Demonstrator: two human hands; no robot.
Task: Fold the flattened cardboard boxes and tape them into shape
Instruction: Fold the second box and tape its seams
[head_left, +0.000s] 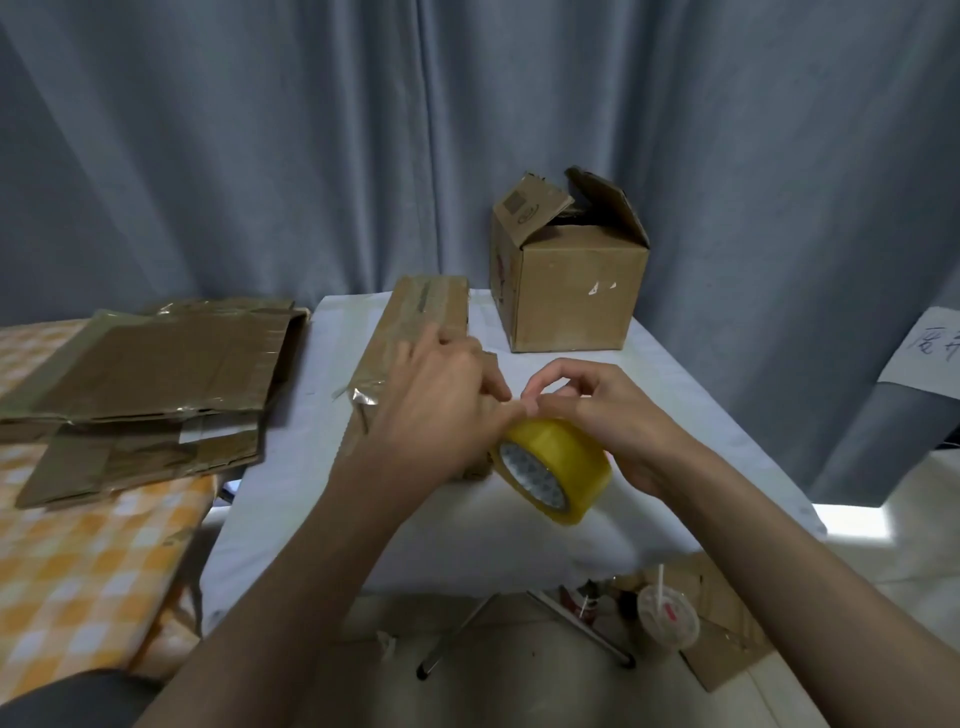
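A yellow tape roll (561, 462) is held above the white table (519, 545). My right hand (608, 415) grips the roll from the right, its fingertips curled at the roll's top. My left hand (441, 410) meets it there, fingers pinching at the tape's edge on top of the roll. A folded cardboard box (421, 327) lies on the table under and behind my left hand, with old tape peeling at its near end. A stack of flattened boxes (150, 384) rests to the left.
An assembled box (571, 291) with open flaps stands at the table's far right corner. A checked orange cloth (78, 571) covers the surface on the left. On the floor lie a plastic cup with a straw (667, 618) and cardboard scraps. A grey curtain hangs behind.
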